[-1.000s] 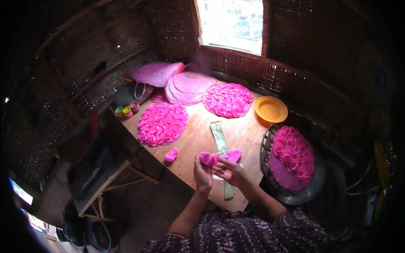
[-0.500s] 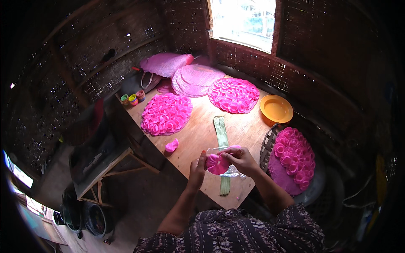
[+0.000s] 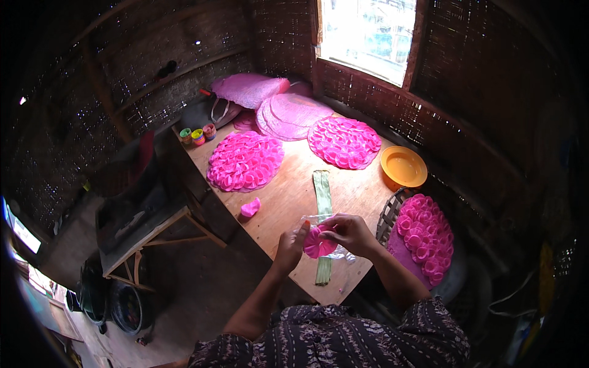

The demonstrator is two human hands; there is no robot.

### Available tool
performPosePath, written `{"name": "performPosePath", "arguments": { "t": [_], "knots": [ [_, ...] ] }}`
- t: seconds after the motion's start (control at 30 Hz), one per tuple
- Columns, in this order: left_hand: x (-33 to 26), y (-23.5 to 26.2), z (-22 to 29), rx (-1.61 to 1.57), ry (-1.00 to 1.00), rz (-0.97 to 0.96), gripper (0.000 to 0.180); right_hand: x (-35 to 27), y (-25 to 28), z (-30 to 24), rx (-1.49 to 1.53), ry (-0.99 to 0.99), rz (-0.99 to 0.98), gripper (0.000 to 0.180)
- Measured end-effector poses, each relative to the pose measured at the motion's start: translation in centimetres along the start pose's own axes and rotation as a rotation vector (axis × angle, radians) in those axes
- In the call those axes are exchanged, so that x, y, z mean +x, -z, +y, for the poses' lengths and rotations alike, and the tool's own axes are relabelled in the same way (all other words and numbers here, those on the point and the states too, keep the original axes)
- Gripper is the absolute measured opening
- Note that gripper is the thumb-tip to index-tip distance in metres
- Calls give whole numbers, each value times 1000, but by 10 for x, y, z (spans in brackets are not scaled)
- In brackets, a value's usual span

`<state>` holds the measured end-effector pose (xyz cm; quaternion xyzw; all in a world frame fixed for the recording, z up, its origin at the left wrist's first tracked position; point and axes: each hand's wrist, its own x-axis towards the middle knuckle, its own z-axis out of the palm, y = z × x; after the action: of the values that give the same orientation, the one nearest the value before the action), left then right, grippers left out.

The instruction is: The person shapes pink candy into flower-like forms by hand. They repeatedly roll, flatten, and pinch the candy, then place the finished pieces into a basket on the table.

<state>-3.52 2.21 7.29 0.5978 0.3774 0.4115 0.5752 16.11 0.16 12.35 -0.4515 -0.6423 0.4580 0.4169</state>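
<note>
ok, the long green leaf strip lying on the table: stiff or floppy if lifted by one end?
Probably floppy: the green leaf strip is long, thin and lies flat on the table. Likely light. It may crease or split, judging by its lengthwise ribs.

A wooden table (image 3: 288,196) carries the work. At its centre lies a green leaf strip (image 3: 322,196), running from twelve to six o'clock. At ten o'clock sits a round pink rosette mat (image 3: 244,162), another (image 3: 343,142) at one o'clock. An orange bowl (image 3: 403,167) sits at three, small cups (image 3: 197,134) at eleven, a loose pink piece (image 3: 250,208) at eight.
</note>
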Motion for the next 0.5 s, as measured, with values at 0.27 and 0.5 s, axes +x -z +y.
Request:
{"name": "performPosePath", "arguments": {
  "t": [0.27,0.5],
  "knots": [
    [-7,5,34,805,-592,33,33,8,-3,-5,-431,440,35,19],
    [-7,25,0,624,-308,-39,28,23,-12,9,-386,361,-128,9]
  ]
}}
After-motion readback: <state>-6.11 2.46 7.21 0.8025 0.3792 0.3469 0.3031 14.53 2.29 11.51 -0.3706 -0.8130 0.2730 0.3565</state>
